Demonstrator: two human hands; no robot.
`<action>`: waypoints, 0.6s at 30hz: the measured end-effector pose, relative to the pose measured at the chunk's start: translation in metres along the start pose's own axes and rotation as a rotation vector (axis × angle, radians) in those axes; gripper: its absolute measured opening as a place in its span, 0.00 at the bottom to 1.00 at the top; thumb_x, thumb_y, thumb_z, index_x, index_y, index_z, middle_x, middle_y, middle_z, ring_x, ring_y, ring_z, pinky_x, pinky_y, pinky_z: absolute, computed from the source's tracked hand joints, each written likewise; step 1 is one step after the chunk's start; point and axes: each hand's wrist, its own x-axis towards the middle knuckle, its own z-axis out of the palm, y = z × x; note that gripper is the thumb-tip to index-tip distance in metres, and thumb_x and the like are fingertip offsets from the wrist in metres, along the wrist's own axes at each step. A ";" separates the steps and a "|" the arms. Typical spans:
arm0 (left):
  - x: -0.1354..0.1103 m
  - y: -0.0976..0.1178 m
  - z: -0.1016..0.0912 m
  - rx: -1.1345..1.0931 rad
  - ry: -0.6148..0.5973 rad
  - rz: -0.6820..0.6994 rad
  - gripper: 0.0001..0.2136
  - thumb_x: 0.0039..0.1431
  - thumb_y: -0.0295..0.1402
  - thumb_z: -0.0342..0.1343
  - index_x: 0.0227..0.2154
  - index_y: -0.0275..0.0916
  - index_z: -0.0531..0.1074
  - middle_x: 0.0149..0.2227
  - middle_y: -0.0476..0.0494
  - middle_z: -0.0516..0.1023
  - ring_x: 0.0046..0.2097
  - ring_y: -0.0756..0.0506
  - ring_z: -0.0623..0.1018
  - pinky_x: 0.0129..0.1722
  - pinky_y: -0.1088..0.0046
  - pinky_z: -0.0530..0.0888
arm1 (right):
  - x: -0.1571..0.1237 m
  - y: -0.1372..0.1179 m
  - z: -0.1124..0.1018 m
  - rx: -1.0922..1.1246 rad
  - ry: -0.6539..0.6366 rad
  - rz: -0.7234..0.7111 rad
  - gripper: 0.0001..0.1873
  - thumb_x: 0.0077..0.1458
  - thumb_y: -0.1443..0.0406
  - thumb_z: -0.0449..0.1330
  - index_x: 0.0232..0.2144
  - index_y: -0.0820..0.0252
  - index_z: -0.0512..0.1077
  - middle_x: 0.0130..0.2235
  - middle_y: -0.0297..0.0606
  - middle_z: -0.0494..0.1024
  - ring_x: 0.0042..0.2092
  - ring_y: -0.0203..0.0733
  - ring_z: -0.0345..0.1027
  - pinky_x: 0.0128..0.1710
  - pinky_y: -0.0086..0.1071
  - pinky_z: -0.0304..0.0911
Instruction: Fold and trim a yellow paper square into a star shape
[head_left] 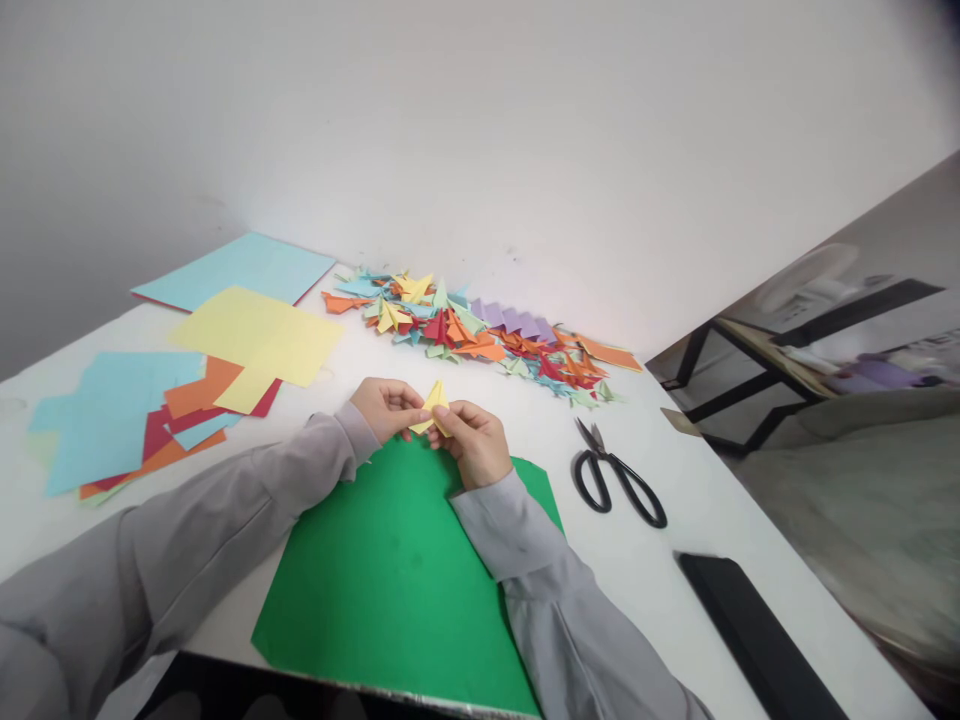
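A small folded yellow paper piece (pixel 434 402) is pinched between both hands above the table. My left hand (pixel 384 408) grips it from the left with closed fingers. My right hand (pixel 475 441) grips it from the right, thumb and forefinger pressed on the fold. Both hands hover over the far edge of a large green paper sheet (pixel 390 580) that lies flat under my forearms. Grey sleeves cover both arms.
A heap of folded coloured paper pieces (pixel 480 335) stretches along the far side. Black scissors (pixel 619 480) lie to the right of the green sheet. Stacked flat sheets, yellow (pixel 255 335) and blue (pixel 112 410), lie left. A black flat object (pixel 750 630) sits near right.
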 end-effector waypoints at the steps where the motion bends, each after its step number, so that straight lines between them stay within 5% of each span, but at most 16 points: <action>1: 0.000 0.000 0.000 0.008 0.012 0.010 0.10 0.31 0.27 0.63 0.17 0.31 0.66 0.11 0.55 0.67 0.12 0.55 0.67 0.11 0.83 0.64 | 0.000 0.000 0.000 -0.030 -0.005 -0.008 0.10 0.37 0.61 0.64 0.20 0.63 0.69 0.16 0.31 0.71 0.18 0.30 0.62 0.19 0.25 0.59; 12: 0.005 -0.002 -0.006 -0.165 -0.064 -0.147 0.15 0.28 0.35 0.65 0.18 0.30 0.69 0.14 0.47 0.72 0.15 0.51 0.70 0.12 0.78 0.68 | -0.002 -0.001 -0.001 -0.116 -0.065 -0.099 0.09 0.34 0.66 0.65 0.19 0.62 0.68 0.16 0.29 0.72 0.18 0.30 0.62 0.20 0.25 0.55; 18: 0.002 -0.005 -0.003 -0.141 -0.049 -0.063 0.17 0.24 0.31 0.66 0.21 0.30 0.69 0.17 0.48 0.73 0.17 0.52 0.71 0.16 0.77 0.70 | 0.000 0.001 0.000 0.036 0.024 -0.032 0.10 0.30 0.67 0.66 0.16 0.62 0.67 0.15 0.29 0.71 0.17 0.31 0.61 0.18 0.25 0.56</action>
